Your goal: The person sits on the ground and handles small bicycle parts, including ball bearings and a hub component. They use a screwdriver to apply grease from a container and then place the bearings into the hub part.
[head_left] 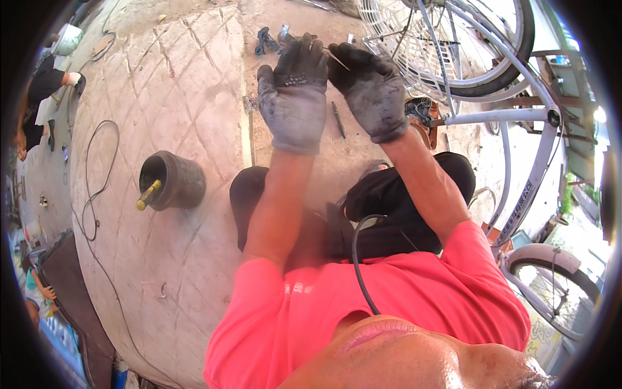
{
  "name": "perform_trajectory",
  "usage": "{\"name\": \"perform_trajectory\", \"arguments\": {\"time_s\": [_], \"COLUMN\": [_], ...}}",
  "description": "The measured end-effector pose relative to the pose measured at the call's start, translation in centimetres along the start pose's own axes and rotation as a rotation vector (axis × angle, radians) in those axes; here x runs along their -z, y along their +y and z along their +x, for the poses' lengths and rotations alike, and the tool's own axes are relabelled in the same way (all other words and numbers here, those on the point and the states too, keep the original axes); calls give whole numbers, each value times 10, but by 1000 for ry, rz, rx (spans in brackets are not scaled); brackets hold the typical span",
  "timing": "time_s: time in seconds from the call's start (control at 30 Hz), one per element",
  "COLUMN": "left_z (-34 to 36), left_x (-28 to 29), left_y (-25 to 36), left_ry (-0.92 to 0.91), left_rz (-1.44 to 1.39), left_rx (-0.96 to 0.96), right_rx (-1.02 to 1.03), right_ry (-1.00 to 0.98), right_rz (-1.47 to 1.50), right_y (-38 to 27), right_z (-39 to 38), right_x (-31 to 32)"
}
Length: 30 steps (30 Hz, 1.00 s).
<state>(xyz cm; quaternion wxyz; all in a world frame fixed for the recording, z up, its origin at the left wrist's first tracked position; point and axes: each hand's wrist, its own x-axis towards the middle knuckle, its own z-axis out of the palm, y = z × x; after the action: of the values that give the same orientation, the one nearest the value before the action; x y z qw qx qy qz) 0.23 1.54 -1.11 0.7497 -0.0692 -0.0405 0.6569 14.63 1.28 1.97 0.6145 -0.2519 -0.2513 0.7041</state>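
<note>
My left hand (pixel 293 104), in a grey work glove with blackened fingers, lies palm up with its fingers stretched out. Several small shiny metal balls (pixel 295 80) rest across its palm, below the fingers. Close beside it on the right, my right hand (pixel 372 94), in a matching dirty glove, is curled with its fingertips pinching a thin pale rod (pixel 339 61). The rod's other end is hidden behind the fingers. On the ground below and between the hands lies a slim dark pen-like tool (pixel 338 120).
A white bicycle frame (pixel 499 117) with its spoked wheel (pixel 479 39) stands at right. Dark metal parts (pixel 267 41) lie beyond my left hand. At left are a dark pot (pixel 184 181) holding a yellow-handled tool (pixel 149 194) and a cable (pixel 91 194). Another person (pixel 45 84) is at far left.
</note>
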Motion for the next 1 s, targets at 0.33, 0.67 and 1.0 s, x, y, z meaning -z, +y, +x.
{"name": "perform_trajectory", "arguments": {"time_s": [0.33, 0.67, 1.0], "left_z": [-11, -10, -9], "left_x": [-31, -38, -41], "left_y": [-26, -19, 9], "left_ry": [-61, -296, -362], "left_rz": [988, 998, 474], "left_rx": [-552, -580, -310], "right_rx": [-84, -211, -348], "right_ry": [-60, 30, 86], "right_rz": [359, 467, 449], "right_y": [73, 53, 38], "right_z": [12, 14, 15], "right_x": [1, -27, -48]}}
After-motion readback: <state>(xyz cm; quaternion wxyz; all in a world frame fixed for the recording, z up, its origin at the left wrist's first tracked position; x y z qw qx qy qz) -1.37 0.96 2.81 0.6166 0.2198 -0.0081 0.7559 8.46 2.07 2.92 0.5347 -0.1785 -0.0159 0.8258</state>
